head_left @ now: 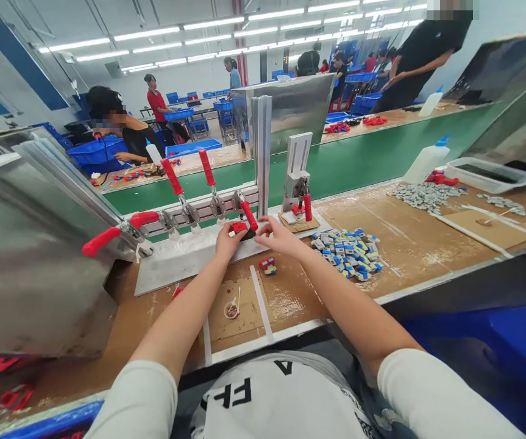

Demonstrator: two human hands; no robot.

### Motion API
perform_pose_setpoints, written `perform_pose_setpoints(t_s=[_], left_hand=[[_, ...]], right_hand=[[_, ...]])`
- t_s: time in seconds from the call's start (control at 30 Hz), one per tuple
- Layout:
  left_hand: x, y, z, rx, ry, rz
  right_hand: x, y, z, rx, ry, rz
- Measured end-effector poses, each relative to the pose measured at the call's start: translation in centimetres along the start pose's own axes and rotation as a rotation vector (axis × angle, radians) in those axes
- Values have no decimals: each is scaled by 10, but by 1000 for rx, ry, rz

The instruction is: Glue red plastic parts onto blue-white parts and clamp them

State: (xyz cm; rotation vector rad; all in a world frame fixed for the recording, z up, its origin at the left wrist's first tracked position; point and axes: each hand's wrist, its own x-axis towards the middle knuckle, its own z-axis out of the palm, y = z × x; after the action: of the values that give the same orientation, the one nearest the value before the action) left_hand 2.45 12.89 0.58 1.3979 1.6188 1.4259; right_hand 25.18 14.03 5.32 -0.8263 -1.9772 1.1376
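Note:
Near the centre, my left hand [228,241] grips a small red and black part [241,228] at the right end of the metal clamp fixture [166,268]. Just right of it, my right hand [274,235] has its fingers bent beside a red clamp handle [248,216]; whether its fingertips hold anything is too small to tell. Two more red handles [172,177] stand upright on the fixture's rail. A small red, blue and yellow piece [268,266] lies on the table below my hands.
A pile of grey, blue and yellow pieces [347,253] lies right of my right arm. Behind it stands a single-clamp fixture [298,183]. Farther right are grey parts [427,196], a white bottle [427,161] and a white basket [491,177]. A small dish [231,310] sits near the front edge.

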Motion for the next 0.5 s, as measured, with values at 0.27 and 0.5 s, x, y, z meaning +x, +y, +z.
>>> perform_pose_setpoints(t_s=[0.27, 0.5], left_hand=[[17, -13, 22, 19, 55, 3], [31, -17, 24, 26, 58, -24]], right_hand=[[29, -63, 6, 488, -17, -132], [35, -70, 4, 605, 13, -63]])
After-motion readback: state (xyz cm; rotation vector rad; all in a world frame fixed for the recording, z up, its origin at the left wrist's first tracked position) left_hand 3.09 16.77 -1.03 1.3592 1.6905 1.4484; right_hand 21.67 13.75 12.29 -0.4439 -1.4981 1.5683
